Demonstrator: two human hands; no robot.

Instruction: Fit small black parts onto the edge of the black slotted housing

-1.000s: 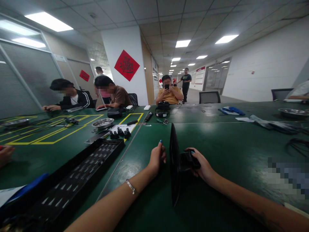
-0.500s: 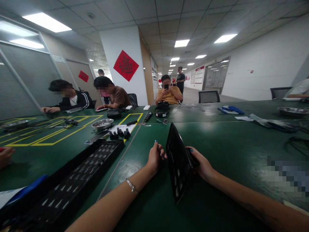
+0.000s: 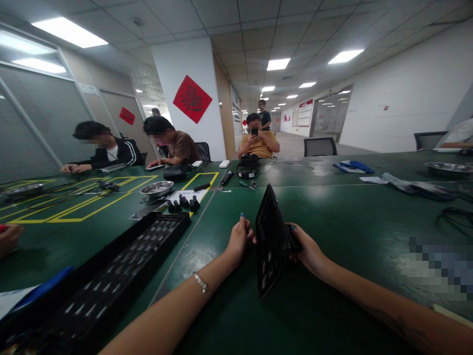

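Observation:
A flat black slotted tray (image 3: 269,241) stands tilted on its long edge on the green table (image 3: 347,222), its slotted face turned towards me. My right hand (image 3: 306,249) grips its right side, fingers curled round the edge and a small black part. My left hand (image 3: 240,239) is at the tray's left edge, fingers bent and touching it. A silver bracelet (image 3: 200,282) sits on my left wrist.
A long black slotted tray (image 3: 121,266) lies to the left. Small black parts (image 3: 183,203), a metal bowl (image 3: 158,188) and tools lie further back. Several people sit at the far side. Another person's hand (image 3: 8,237) is at the left edge. Cables (image 3: 454,219) lie right.
The tray, seen edge-on a second ago, has tipped so its slotted face now shows to me. Both hands stayed at its sides. A standing person at the back moved left.

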